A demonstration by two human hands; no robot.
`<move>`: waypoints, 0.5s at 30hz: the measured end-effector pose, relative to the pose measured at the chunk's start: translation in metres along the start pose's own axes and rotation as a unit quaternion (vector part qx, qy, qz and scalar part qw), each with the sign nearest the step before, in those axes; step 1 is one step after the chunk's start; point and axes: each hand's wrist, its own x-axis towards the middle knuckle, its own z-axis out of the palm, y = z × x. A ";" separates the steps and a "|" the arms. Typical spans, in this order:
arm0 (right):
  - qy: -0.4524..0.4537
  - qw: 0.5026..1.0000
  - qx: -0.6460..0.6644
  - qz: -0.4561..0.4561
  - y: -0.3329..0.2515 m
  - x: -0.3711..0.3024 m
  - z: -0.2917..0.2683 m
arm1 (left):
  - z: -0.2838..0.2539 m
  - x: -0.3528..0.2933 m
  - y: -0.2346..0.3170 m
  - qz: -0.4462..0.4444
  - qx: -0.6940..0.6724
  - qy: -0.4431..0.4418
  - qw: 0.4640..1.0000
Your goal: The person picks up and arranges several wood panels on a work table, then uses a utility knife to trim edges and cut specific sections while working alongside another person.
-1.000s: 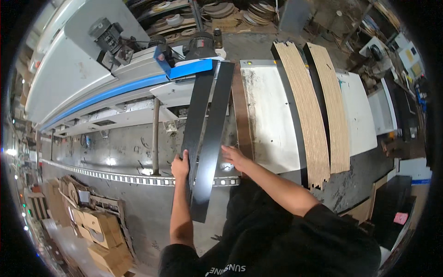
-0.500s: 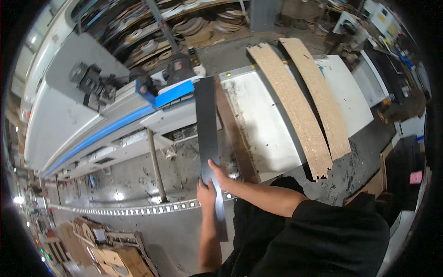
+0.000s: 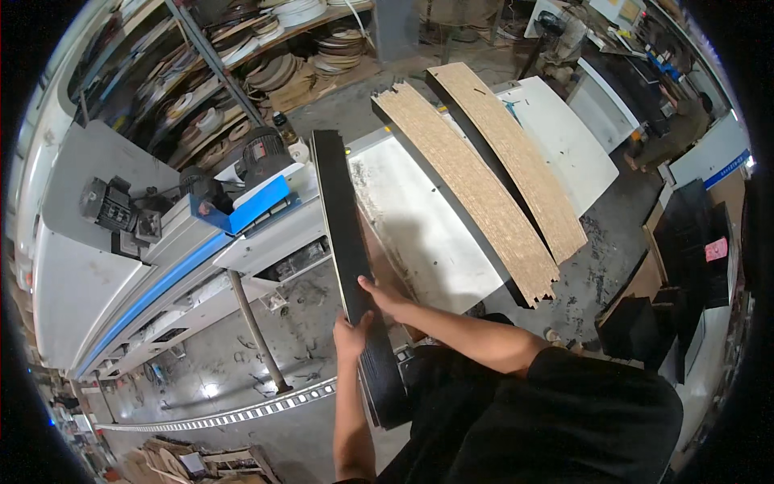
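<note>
A long, narrow black board (image 3: 343, 214), or a stack of such boards, slants from the machine's edge down toward my body, with a thin pale line along its left side. My left hand (image 3: 351, 334) grips its left edge, thumb across the black face. A little farther up, my right hand (image 3: 382, 297) holds it from the right, fingers partly hidden. Right of it, two stacks of long boards with light wood-coloured tops, a near stack (image 3: 463, 189) and a far stack (image 3: 508, 141), lie side by side on a white table (image 3: 403, 194).
On the left stands a long white machine (image 3: 185, 278) with a blue strip and dark motors (image 3: 262, 153). Shelves (image 3: 266, 48) of coiled banding are behind. A roller rail (image 3: 242, 415) curves across below. Another person (image 3: 673, 133) is at the far right.
The black board has tipped in my hands; more of its dark, ridged side shows, and its lower end looks thicker. Both hands keep their hold. The whole view has shifted.
</note>
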 end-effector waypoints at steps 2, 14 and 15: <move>0.067 0.978 -0.182 -0.075 -0.006 0.004 -0.034 | 0.015 0.032 0.004 0.002 0.032 0.004 0.999; 0.389 0.742 -0.534 -0.114 -0.053 -0.123 -0.334 | 0.159 0.118 0.090 0.008 0.243 0.067 0.968; 0.385 0.753 -0.525 -0.092 -0.041 -0.122 -0.348 | 0.180 0.117 0.090 0.008 0.246 0.061 0.967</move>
